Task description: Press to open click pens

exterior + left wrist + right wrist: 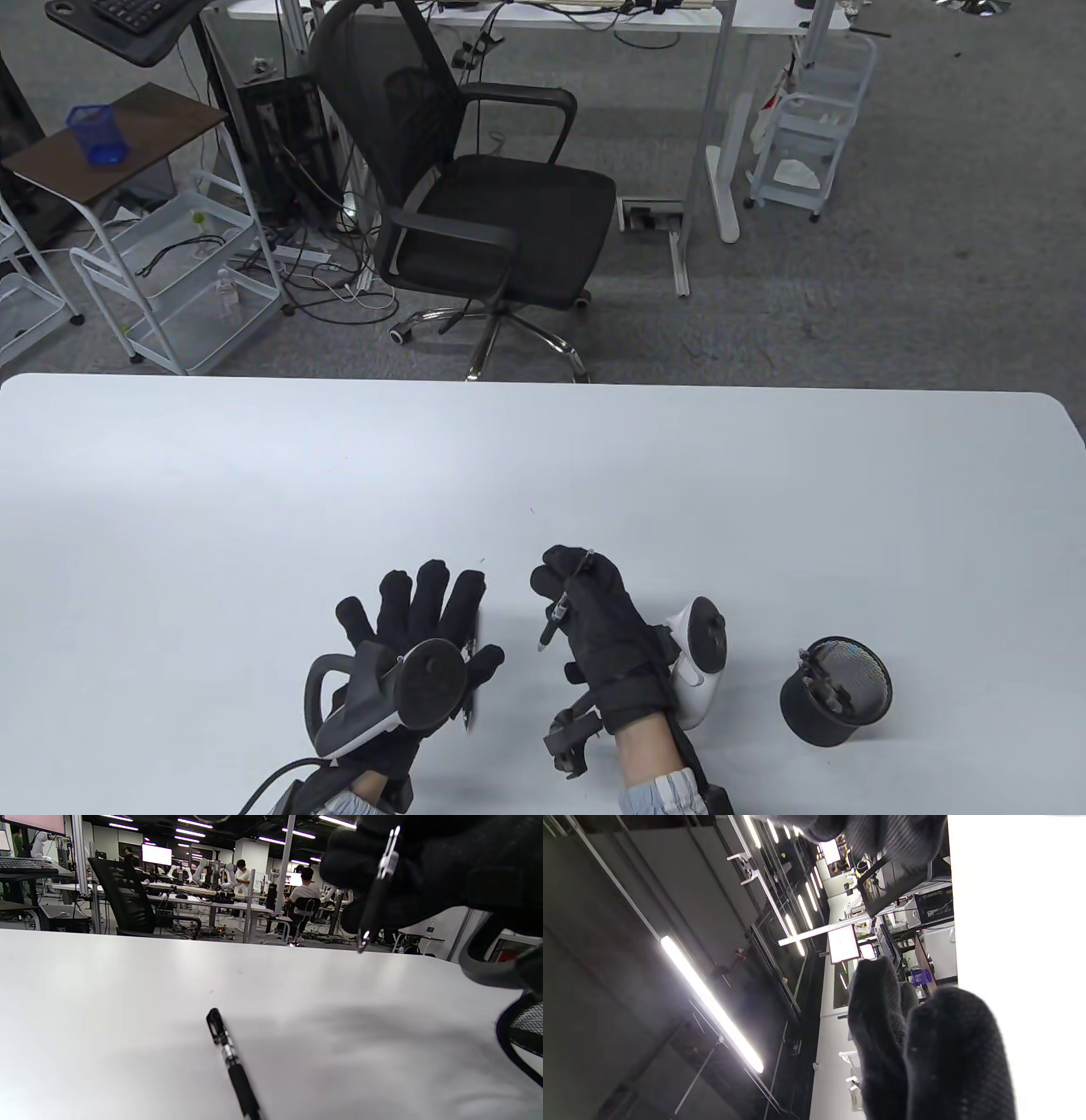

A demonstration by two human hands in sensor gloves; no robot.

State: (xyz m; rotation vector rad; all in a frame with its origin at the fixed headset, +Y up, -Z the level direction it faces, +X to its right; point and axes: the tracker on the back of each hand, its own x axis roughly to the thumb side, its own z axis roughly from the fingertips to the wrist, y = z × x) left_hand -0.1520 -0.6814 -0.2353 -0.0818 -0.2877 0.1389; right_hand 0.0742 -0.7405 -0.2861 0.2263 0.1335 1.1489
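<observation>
My right hand is raised a little above the white table and grips a black click pen in its curled fingers, tip pointing down and to the left. In the left wrist view this pen hangs from the glove with its metal tip showing. My left hand is open with fingers spread, palm down, just left of the right hand. A second black pen lies flat on the table beside it, partly hidden under the left hand and its tracker in the table view.
A black mesh pen cup lies tipped on the table right of my right hand, with several pens inside; its rim shows in the left wrist view. An office chair stands beyond the table's far edge.
</observation>
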